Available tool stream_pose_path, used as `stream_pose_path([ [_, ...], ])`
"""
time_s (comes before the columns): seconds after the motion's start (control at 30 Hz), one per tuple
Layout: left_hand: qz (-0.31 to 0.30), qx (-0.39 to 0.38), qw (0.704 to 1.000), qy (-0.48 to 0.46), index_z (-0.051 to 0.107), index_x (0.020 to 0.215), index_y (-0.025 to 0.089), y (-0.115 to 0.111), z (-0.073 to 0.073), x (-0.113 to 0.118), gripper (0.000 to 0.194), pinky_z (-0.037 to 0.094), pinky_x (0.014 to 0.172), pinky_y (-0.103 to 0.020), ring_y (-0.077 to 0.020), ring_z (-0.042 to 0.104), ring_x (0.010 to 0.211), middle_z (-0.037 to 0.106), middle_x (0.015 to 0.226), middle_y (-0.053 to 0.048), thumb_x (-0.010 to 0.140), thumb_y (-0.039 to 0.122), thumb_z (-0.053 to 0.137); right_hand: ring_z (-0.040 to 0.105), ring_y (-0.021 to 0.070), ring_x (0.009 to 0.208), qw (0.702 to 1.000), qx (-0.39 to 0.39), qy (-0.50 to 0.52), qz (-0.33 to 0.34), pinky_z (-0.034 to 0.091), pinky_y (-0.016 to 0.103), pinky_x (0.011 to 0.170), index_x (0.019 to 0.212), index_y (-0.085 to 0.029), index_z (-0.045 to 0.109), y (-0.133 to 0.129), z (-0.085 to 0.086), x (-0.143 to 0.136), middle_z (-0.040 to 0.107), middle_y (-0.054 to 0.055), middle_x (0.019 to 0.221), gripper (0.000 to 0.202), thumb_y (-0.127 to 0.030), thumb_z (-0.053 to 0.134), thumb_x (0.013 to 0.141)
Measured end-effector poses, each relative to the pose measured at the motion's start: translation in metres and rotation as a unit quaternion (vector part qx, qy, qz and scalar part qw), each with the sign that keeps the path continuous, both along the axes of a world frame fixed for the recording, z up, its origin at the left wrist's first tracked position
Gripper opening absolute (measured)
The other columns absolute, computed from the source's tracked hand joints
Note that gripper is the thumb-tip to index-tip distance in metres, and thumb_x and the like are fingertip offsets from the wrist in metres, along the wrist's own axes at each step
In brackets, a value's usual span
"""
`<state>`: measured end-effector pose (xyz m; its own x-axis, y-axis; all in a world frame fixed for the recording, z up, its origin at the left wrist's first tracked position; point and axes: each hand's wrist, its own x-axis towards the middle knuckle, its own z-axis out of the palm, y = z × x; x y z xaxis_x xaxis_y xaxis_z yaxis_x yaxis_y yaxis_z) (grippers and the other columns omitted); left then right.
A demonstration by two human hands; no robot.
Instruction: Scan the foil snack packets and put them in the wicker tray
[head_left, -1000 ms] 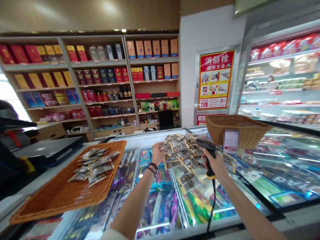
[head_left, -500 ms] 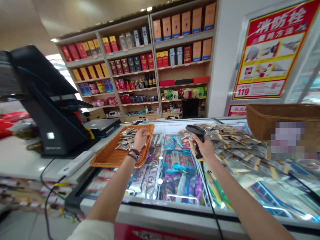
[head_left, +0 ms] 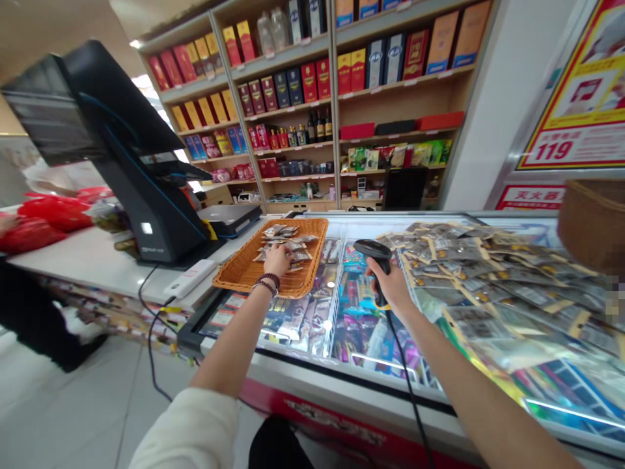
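My left hand (head_left: 277, 260) reaches into an orange wicker basket (head_left: 239, 277), its fingers spread over several small clear packets (head_left: 280, 231) with dark contents. No packet is visibly gripped; the fingertips are partly lost among them. In my right hand (head_left: 394, 283) is a black barcode scanner (head_left: 374, 249), its handle wrapped by my fingers and its head turned left. A black cable (head_left: 407, 371) hangs from the handle. To the right of the scanner lies a wide pile of similar packets (head_left: 459, 251) on the glass freezer top (head_left: 430, 303).
A black checkout terminal (head_left: 131, 176) and a flat grey device (head_left: 229, 218) stand on the left counter (head_left: 97, 254), near red bags (head_left: 53, 212). A brown basket (head_left: 590, 221) sits at the far right. Shelves of boxes (head_left: 288, 88) line the back.
My left hand has lowered onto the packets and moved toward the basket's middle. My right hand still holds the scanner. The camera view has turned left and downward.
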<state>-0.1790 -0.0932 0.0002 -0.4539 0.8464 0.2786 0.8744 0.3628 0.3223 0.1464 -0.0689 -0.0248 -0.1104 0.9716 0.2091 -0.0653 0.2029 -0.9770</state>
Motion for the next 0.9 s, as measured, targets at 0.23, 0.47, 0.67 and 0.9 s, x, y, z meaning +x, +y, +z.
stream_pose_path([
  [0.23, 0.069, 0.003, 0.997, -0.046, 0.057, 0.142, 0.019, -0.004, 0.003, 0.003, 0.072, 0.043, 0.114, -0.053, -0.0458, 0.048, 0.146, 0.052, 0.155, -0.026, 0.076, 0.029, 0.085, 0.053, 0.0111, 0.039, 0.999, -0.011, 0.033, -0.003, 0.041, 0.025, 0.037, 0.072, -0.024, 0.056, -0.004, 0.002, 0.007, 0.068, 0.002, 0.065, 0.065, -0.084, 0.081, 0.064],
  [0.47, 0.061, 0.012, 0.994, -0.088, 0.046, 0.148, 0.013, -0.013, 0.003, 0.003, 0.089, 0.047, 0.110, -0.043, -0.0394, 0.063, 0.137, 0.065, 0.144, -0.029, 0.073, 0.027, 0.091, 0.052, 0.0113, 0.040, 1.000, -0.019, 0.020, -0.005, 0.041, 0.026, 0.038, 0.073, -0.025, 0.057, -0.006, 0.000, 0.009, 0.067, 0.001, 0.064, 0.062, -0.082, 0.079, 0.065],
  [0.67, 0.054, -0.004, 0.996, -0.067, 0.058, 0.140, 0.016, -0.018, 0.006, 0.008, 0.066, 0.051, 0.105, -0.040, -0.0357, 0.069, 0.129, 0.075, 0.131, -0.021, 0.080, 0.021, 0.083, 0.054, 0.0128, 0.041, 0.999, -0.027, 0.033, -0.004, 0.042, 0.027, 0.037, 0.076, -0.025, 0.057, -0.008, 0.002, 0.010, 0.067, 0.001, 0.065, 0.061, -0.080, 0.080, 0.066],
  [0.9, 0.052, 0.104, 0.987, -0.114, 0.076, 0.110, 0.018, -0.028, 0.016, 0.005, 0.023, 0.057, 0.096, -0.038, -0.0304, 0.078, 0.104, 0.082, 0.096, -0.013, 0.090, 0.027, 0.072, 0.054, 0.0122, 0.038, 0.999, -0.017, 0.029, -0.008, 0.042, 0.025, 0.036, 0.070, -0.024, 0.057, -0.006, 0.000, 0.010, 0.064, 0.000, 0.056, 0.065, -0.085, 0.079, 0.063],
])
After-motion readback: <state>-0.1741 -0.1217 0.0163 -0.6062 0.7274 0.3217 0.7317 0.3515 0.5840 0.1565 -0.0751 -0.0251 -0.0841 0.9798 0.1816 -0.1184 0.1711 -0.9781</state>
